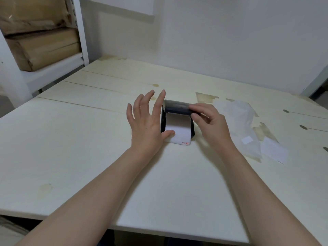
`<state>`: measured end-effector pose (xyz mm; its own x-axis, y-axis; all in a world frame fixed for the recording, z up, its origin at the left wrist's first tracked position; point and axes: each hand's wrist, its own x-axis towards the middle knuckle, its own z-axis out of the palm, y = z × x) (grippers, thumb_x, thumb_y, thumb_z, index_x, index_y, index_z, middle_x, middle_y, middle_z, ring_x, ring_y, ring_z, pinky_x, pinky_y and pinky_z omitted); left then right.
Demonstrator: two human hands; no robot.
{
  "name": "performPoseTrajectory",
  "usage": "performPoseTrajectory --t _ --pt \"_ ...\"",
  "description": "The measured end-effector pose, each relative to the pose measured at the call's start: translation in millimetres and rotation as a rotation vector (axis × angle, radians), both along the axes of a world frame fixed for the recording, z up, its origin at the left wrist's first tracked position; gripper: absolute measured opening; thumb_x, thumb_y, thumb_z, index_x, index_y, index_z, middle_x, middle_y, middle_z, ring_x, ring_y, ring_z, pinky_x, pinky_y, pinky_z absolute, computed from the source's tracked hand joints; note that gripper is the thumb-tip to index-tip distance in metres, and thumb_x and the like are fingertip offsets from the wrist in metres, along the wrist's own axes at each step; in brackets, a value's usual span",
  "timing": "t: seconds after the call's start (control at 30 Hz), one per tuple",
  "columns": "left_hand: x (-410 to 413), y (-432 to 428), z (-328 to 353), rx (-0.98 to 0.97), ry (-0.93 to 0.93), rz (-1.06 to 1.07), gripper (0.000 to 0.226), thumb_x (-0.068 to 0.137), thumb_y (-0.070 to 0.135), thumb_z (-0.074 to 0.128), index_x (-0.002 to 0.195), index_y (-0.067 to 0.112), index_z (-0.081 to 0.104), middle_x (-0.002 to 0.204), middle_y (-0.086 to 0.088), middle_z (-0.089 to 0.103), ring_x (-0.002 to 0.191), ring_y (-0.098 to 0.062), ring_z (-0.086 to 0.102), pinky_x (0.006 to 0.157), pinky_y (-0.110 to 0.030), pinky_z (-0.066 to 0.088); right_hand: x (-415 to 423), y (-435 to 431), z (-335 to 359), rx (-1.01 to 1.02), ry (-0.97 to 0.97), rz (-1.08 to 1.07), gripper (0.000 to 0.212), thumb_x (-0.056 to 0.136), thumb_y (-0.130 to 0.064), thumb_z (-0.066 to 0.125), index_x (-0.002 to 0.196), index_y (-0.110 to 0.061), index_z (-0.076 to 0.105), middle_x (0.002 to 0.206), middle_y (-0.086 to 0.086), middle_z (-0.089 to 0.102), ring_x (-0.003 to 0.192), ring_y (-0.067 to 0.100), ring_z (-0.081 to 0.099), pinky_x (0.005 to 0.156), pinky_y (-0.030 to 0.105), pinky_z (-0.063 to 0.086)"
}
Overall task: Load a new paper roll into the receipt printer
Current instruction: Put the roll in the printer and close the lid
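Observation:
A small dark receipt printer (163, 121) stands on the pale wooden table (88, 148), its lid (175, 107) raised at the far side. White paper (178, 129) runs from under the lid toward me, with a red mark at its near corner. My left hand (147, 125) is beside the printer's left wall, fingers spread, thumb resting on the paper's near left edge. My right hand (211, 125) pinches the right end of the raised lid between thumb and fingers.
A crumpled clear wrapper (237, 118) and a loose white paper slip (274, 150) lie right of the printer. A white shelf unit (83, 32) with cardboard boxes (40, 48) stands at the back left. The wall is close behind the table.

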<state>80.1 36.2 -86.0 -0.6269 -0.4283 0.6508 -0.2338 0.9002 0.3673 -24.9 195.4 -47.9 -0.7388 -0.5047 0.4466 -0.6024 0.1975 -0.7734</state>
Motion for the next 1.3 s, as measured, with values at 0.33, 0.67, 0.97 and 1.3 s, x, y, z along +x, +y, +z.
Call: performPoseTrajectory --t 0.33,0.67,0.97,1.3 --pt "3.2 -0.2 -2.6 -0.078 -0.068 -0.072 0.082 0.058 0.047 0.086 0.134 0.033 0.058 0.152 0.005 0.044 0.149 -0.03 0.024 0.116 -0.06 0.005 3.6 6.6 -29.3 0.208 0.215 -0.067 0.026 0.088 -0.011 0.068 0.111 -0.021 0.075 0.121 -0.007 0.061 0.116 0.008 0.05 0.095 -0.002 0.027" --pt "8.0 1.5 3.9 -0.077 -0.144 -0.101 0.054 0.071 0.046 0.081 0.122 0.031 0.069 0.132 0.011 0.066 0.143 -0.029 0.041 0.118 -0.062 0.003 6.6 -3.5 -35.0 0.158 0.36 -0.181 0.014 0.089 -0.011 0.067 0.096 -0.014 0.079 0.106 -0.002 0.069 0.105 0.021 0.057 0.083 -0.001 0.033" --pt "10.3 6.1 12.5 0.067 -0.221 -0.072 0.029 0.097 0.046 0.052 0.121 0.041 0.067 0.144 0.016 0.054 0.147 -0.02 0.031 0.121 -0.054 0.0 17.2 -8.9 -33.5 0.126 0.308 -0.247 0.015 0.09 -0.011 0.064 0.096 -0.014 0.078 0.103 0.0 0.07 0.101 0.024 0.06 0.078 0.023 0.043" --pt "-4.6 -1.1 24.7 0.658 -0.376 0.072 0.058 0.083 0.067 0.058 0.125 0.028 0.063 0.122 0.004 0.065 0.13 -0.024 0.042 0.098 -0.036 0.037 0.1 -17.9 -12.9 0.109 -0.33 -0.19 0.052 0.101 -0.036 0.045 0.151 -0.025 0.033 0.146 0.003 0.049 0.112 0.01 0.053 0.099 0.027 0.041"
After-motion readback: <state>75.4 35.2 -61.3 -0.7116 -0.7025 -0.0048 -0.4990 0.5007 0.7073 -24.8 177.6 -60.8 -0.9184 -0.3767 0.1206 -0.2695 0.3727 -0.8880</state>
